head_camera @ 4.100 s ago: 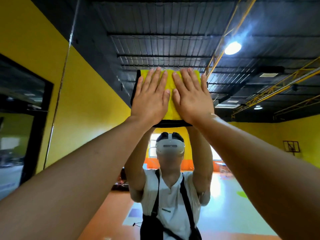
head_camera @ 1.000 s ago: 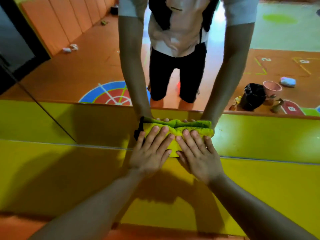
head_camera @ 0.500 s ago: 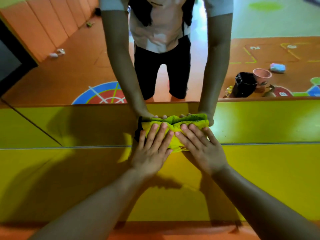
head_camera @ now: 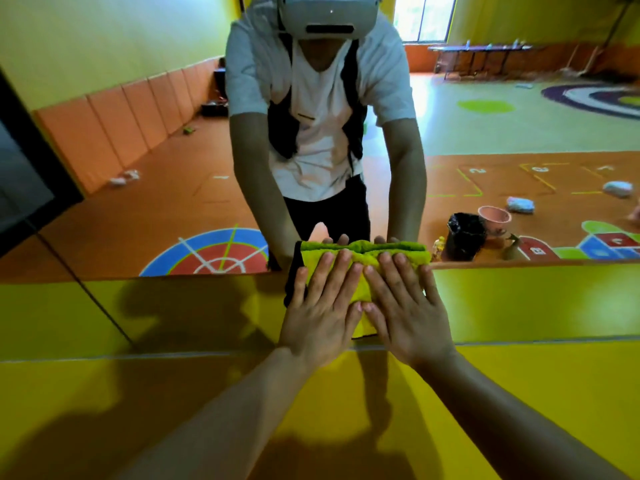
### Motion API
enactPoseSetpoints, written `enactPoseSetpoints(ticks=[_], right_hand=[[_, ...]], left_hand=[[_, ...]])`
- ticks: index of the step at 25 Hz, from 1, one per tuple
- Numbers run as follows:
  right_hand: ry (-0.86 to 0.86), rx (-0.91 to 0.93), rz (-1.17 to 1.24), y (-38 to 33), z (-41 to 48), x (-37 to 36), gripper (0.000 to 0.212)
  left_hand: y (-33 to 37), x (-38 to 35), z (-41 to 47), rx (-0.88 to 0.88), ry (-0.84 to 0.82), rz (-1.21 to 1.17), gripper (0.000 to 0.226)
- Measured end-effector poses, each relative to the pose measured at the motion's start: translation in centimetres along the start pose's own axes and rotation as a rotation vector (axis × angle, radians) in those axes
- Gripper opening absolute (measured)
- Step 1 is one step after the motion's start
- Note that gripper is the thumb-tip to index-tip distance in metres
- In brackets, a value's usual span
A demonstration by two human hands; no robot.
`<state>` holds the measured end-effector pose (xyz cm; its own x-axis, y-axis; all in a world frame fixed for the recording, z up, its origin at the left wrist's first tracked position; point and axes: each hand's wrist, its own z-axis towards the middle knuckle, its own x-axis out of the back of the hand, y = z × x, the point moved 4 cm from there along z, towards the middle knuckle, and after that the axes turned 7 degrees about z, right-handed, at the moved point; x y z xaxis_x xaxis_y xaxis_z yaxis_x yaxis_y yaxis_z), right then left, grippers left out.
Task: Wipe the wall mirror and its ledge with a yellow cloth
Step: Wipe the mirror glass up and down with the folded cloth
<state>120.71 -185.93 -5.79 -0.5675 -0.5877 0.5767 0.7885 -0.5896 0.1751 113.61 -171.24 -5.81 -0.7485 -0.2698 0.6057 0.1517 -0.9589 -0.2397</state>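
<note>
While the left hand (head_camera: 320,318) and right hand (head_camera: 403,311) press flat, fingers spread, on the yellow cloth (head_camera: 360,259) at the mirror (head_camera: 173,168) base, a black-lined bin (head_camera: 464,237) and pink bucket (head_camera: 493,218) reflect at right.

Bright, even lighting; window (head_camera: 424,17) glare at top. Arm shadows fall on the yellow ledge (head_camera: 138,393). Wide-angle edges curve; slight blur.
</note>
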Motion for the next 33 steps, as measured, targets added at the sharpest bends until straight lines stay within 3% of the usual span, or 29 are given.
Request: enactPoseSetpoints(ticks=[19, 28, 33], right_hand=[[0.357, 0.132, -0.154, 14.2, 48.2, 33.0, 0.056], [0.492, 0.127, -0.175, 20.0, 66.4, 45.1, 0.058], [0.471, 0.154, -0.192, 22.4, 73.8, 50.3, 0.061]], left_hand=[[-11.9, 33.8, 47.7, 0.054, 0.352, 0.184, 0.065], [-16.1, 46.1, 66.0, 0.09, 0.488, 0.234, 0.066], [-18.4, 51.7, 73.1, 0.088, 0.464, 0.267, 0.07]])
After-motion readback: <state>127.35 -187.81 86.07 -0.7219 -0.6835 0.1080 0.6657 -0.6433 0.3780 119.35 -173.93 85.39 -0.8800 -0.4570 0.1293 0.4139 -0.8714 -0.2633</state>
